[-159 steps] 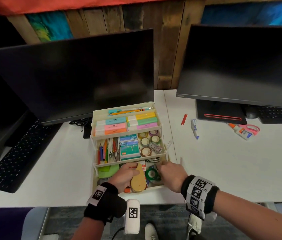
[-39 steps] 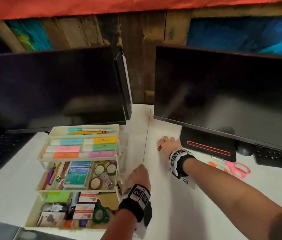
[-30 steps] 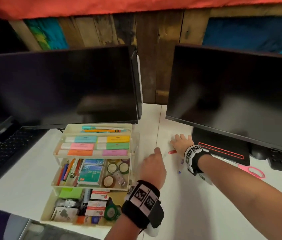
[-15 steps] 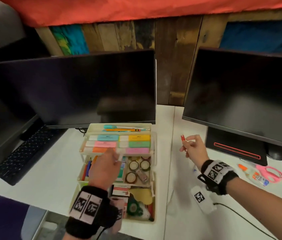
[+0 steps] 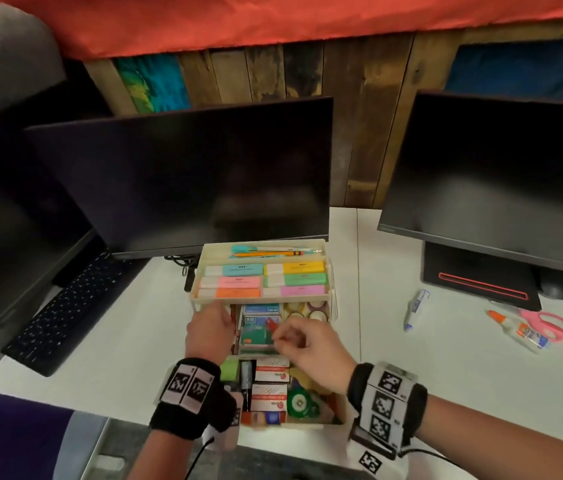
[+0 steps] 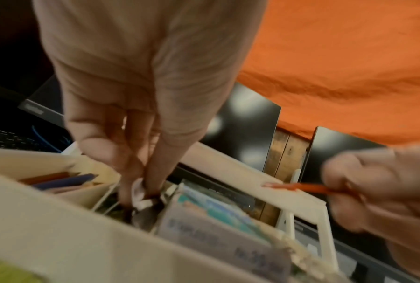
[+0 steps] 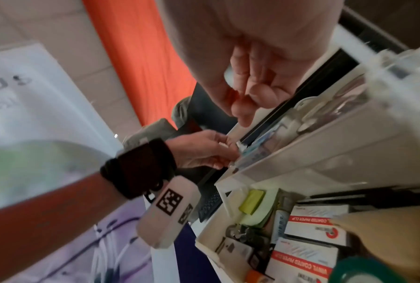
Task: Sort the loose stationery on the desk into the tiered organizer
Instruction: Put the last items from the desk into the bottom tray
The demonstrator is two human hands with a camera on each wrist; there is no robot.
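Note:
The cream three-tier organizer (image 5: 262,300) stands before the left monitor, its tiers stepped open. My right hand (image 5: 278,336) pinches a thin red clip-like piece (image 5: 269,325) above the staple boxes (image 5: 256,332) in the middle tier; the red piece (image 6: 298,186) also shows in the left wrist view. My left hand (image 5: 209,330) reaches into the middle tier's left side, beside the pencils (image 6: 66,181). Its fingertips (image 6: 155,183) close on a small white object (image 6: 138,191). In the right wrist view my right hand (image 7: 245,99) is curled, and the red piece is hidden.
Loose on the desk to the right lie a white marker (image 5: 415,308), a glue bottle (image 5: 522,332) and pink scissors (image 5: 546,323), near the right monitor's base (image 5: 474,278). A black keyboard (image 5: 65,306) lies on the left. The bottom tier holds paper clip boxes (image 7: 308,254) and green tape (image 5: 299,403).
My right hand picked the red piece up off the desk by the right monitor and carried it left over the middle tier. My left hand moved from the desk into that tier.

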